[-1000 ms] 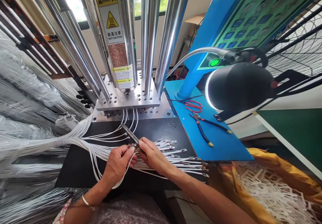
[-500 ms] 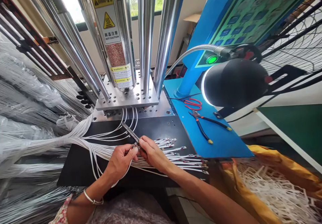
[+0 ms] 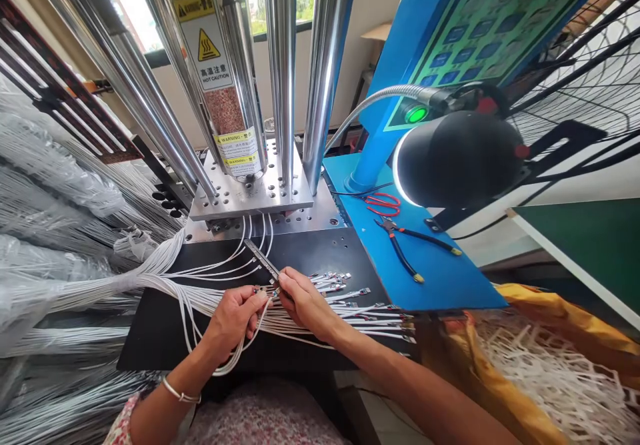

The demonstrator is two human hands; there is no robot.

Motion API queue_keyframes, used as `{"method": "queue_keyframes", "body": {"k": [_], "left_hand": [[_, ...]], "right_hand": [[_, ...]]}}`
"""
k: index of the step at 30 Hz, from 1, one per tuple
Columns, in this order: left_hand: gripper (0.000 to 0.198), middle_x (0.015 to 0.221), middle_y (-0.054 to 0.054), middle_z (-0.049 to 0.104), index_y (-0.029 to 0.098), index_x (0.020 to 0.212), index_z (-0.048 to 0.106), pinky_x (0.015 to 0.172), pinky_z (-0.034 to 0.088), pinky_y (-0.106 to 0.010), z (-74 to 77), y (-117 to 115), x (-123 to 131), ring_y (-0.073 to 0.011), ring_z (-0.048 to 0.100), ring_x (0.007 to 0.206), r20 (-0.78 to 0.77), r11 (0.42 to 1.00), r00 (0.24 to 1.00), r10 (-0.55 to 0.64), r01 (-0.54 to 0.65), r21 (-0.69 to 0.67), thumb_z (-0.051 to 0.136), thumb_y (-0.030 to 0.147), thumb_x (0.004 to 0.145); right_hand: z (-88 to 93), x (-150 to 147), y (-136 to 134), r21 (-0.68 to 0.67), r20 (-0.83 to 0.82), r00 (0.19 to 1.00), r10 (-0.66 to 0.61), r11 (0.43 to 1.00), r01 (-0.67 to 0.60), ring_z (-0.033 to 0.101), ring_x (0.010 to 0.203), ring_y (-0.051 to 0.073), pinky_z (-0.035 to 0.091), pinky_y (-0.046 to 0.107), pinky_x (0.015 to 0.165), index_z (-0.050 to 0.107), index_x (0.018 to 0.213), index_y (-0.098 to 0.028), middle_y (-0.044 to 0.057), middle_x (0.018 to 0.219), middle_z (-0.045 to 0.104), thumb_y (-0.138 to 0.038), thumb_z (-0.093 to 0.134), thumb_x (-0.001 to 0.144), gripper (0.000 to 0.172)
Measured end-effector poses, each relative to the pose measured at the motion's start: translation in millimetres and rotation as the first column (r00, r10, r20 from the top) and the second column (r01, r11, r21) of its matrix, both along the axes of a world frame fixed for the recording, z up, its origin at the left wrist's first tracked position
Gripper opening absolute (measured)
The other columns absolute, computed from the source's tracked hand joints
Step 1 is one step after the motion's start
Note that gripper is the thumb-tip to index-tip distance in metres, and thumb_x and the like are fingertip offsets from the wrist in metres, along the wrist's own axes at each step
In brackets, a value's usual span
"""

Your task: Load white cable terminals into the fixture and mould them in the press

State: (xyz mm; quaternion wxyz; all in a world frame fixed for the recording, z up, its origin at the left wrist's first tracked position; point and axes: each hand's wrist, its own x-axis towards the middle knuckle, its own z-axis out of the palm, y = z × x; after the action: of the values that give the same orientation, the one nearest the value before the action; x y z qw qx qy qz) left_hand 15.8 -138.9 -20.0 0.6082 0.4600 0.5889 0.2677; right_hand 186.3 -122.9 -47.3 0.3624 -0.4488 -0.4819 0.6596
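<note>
**Cable end held at metal bar, mid-surface**

A white cable [image 3: 239,358] is pinched near its tip in the closed grip of the left hand [image 3: 235,315]. The near end of a slim metal bar [image 3: 261,258] is pinched in the closed grip of the right hand [image 3: 306,302]. The bar is angled far-left over the black surface [image 3: 150,338]. Fingertips of both hands are seen close together. Terminated cable ends [image 3: 350,295] are spread right of the hands. Pliers [image 3: 407,253] and red scissors [image 3: 383,203] are laid on the blue ledge [image 3: 450,285], far right.
</note>
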Motion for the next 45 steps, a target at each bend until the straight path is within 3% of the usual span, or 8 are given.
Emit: {"method": "queue_keyframes", "body": {"k": [6, 13, 17, 22, 25, 36, 41, 45], "left_hand": [[0.039, 0.05, 0.004, 0.046, 0.015, 0.068, 0.059, 0.039, 0.031, -0.016, 4.3, -1.2, 4.4, -0.0063, 0.036, 0.041, 0.035, 0.999, 0.999, -0.004, 0.006, -0.051, 0.062, 0.051, 0.082], [0.036, 0.049, 0.005, 0.046, 0.015, 0.067, 0.058, 0.041, 0.031, -0.017, 1.7, -1.8, 7.1, -0.0066, 0.036, 0.042, 0.068, 0.999, 0.997, 0.03, -0.03, 0.01, 0.064, 0.048, 0.082], [0.04, 0.058, -0.001, 0.059, 0.014, 0.071, 0.061, 0.051, 0.045, -0.022, 1.7, 3.9, 1.2, -0.0122, 0.054, 0.051, -0.003, 0.997, 0.998, -0.062, 0.062, 0.049, 0.062, 0.053, 0.083], [0.044, 0.058, 0.005, 0.052, 0.016, 0.102, 0.062, 0.039, 0.031, -0.015, -2.5, 7.9, -15.3, -0.0066, 0.039, 0.043, -0.034, 0.96, 0.978, 0.205, -0.195, 0.2, 0.055, 0.056, 0.087], [0.041, 0.056, 0.007, 0.046, 0.015, 0.092, 0.061, 0.035, 0.02, -0.014, -4.9, 4.9, -17.0, -0.0035, 0.028, 0.04, 0.058, 0.974, 0.978, 0.202, -0.207, 0.09, 0.059, 0.056, 0.084], [0.04, 0.062, 0.003, 0.05, 0.012, 0.08, 0.067, 0.038, 0.031, -0.013, 0.1, 1.7, -4.1, -0.0038, 0.039, 0.046, 0.095, 0.984, 0.979, 0.179, -0.179, -0.014, 0.066, 0.051, 0.081], [0.039, 0.061, 0.003, 0.049, 0.01, 0.08, 0.068, 0.039, 0.03, -0.013, -0.4, 3.2, -8.7, -0.0029, 0.039, 0.045, 0.199, 0.977, 0.957, 0.21, -0.2, -0.072, 0.071, 0.049, 0.079], [0.038, 0.059, 0.004, 0.047, 0.01, 0.078, 0.069, 0.038, 0.029, -0.013, -2.2, 2.9, -14.0, -0.003, 0.038, 0.045, 0.206, 0.974, 0.953, 0.224, -0.21, -0.086, 0.073, 0.047, 0.077]], "right_hand": [[4.0, -2.0, -1.1, -0.002, 0.002, 0.999, 0.049, 0.999, -0.049, 0.033, 0.054, 0.012, 0.026, 0.026, 0.051, 0.035, 0.071, -0.023, -0.005, 0.062, 0.037, -0.04, 0.039, 0.094, 0.029], [2.7, 3.1, 0.6, 0.232, 0.243, 0.966, 0.093, 0.961, -0.151, 0.04, 0.065, 0.014, 0.03, 0.028, 0.061, 0.038, 0.072, -0.021, -0.003, 0.068, 0.043, -0.033, 0.032, 0.098, 0.029], [-2.8, 2.0, -1.0, 0.197, 0.198, 0.976, 0.094, 0.971, -0.134, 0.039, 0.062, 0.013, 0.029, 0.026, 0.058, 0.04, 0.075, -0.022, -0.005, 0.065, 0.04, -0.038, 0.034, 0.098, 0.029], [-0.1, 0.3, -3.4, 0.063, 0.028, 0.999, 0.024, 0.998, -0.025, 0.034, 0.056, 0.012, 0.028, 0.025, 0.053, 0.036, 0.071, -0.022, -0.006, 0.062, 0.035, -0.039, 0.038, 0.095, 0.029], [4.2, 1.6, -4.2, 0.042, -0.004, 0.999, 0.033, 0.999, -0.033, 0.032, 0.054, 0.012, 0.027, 0.025, 0.05, 0.035, 0.069, -0.023, -0.005, 0.061, 0.033, -0.041, 0.04, 0.093, 0.031], [3.0, 5.2, -2.7, 0.221, 0.173, 0.98, 0.1, 0.965, -0.138, 0.038, 0.067, 0.014, 0.03, 0.026, 0.058, 0.04, 0.071, -0.021, -0.002, 0.072, 0.042, -0.038, 0.042, 0.093, 0.028], [1.7, 4.4, -2.9, 0.119, 0.127, 0.982, 0.138, 0.981, -0.153, 0.035, 0.058, 0.013, 0.029, 0.027, 0.055, 0.038, 0.074, -0.022, -0.005, 0.064, 0.037, -0.038, 0.034, 0.097, 0.029], [5.8, 5.3, -4.2, 0.204, 0.264, 0.952, 0.157, 0.955, -0.214, 0.038, 0.06, 0.014, 0.028, 0.028, 0.057, 0.037, 0.074, -0.023, -0.004, 0.064, 0.04, -0.037, 0.031, 0.099, 0.03]]}}
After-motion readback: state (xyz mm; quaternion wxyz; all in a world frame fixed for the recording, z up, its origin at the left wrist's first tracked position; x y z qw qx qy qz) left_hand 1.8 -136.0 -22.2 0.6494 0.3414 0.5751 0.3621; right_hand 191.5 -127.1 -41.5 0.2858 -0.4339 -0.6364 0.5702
